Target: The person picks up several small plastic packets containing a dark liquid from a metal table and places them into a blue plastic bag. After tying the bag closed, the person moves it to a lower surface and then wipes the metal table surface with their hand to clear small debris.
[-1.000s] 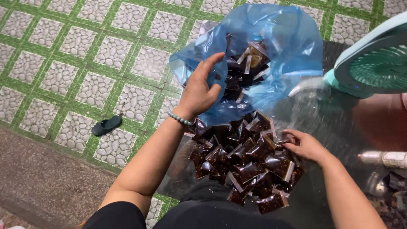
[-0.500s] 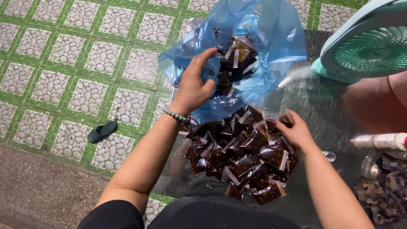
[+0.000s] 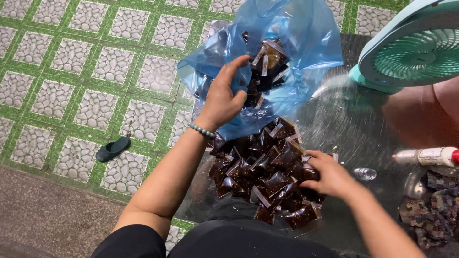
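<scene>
My left hand point(image 3: 224, 98), with a bead bracelet on the wrist, grips the near rim of a blue plastic bag point(image 3: 306, 43) and holds it open. Inside the bag lie several small clear sachets of dark brown sauce point(image 3: 267, 59). A heap of the same sachets point(image 3: 260, 169) rests on the glass table point(image 3: 344, 129) just below the bag. My right hand point(image 3: 327, 177) lies on the right side of that heap, fingers curled over some sachets.
A mint-green table fan point(image 3: 411, 48) stands at the back right of the table. A white bottle with a red cap point(image 3: 428, 155) lies at the right edge, dark packets point(image 3: 430, 210) below it. A dark sandal point(image 3: 113, 149) lies on the green pebble-tiled floor.
My right hand has slid down and right over the heap. My left hand keeps its hold on the bag rim. The view has shifted slightly.
</scene>
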